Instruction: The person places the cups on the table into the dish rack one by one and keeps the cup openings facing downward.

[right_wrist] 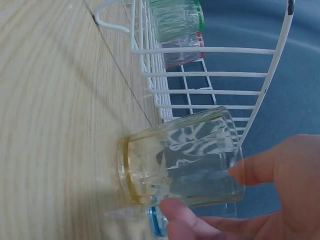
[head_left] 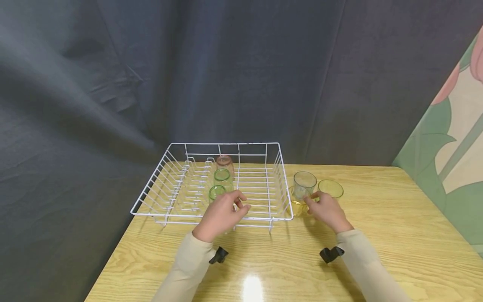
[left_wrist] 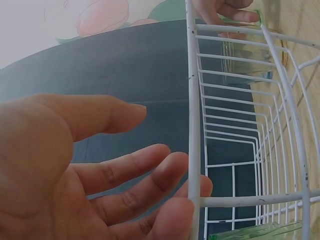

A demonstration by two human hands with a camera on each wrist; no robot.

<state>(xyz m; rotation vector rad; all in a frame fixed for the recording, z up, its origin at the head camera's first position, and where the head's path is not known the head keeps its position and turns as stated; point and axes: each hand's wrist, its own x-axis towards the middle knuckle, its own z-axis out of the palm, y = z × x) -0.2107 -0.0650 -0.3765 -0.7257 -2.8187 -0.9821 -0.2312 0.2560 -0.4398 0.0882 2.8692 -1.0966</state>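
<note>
My right hand grips a yellow-tinted glass standing by the rack's right side, thumb at its upper edge and fingers along its side. Behind that sits a glass with a blue base. A yellow-green glass stands to the right, partly covered by the right hand. My left hand hovers over the front edge of the white wire dish rack, its fingers loosely bent around nothing. Inside the rack stand a pink glass and two green glasses, the farther green glass and the nearer green glass.
The wooden table carries everything. A dark curtain hangs right behind the rack, and a floral panel rises at the table's right side. The rack's raised wire wall stands close to the yellow-tinted glass.
</note>
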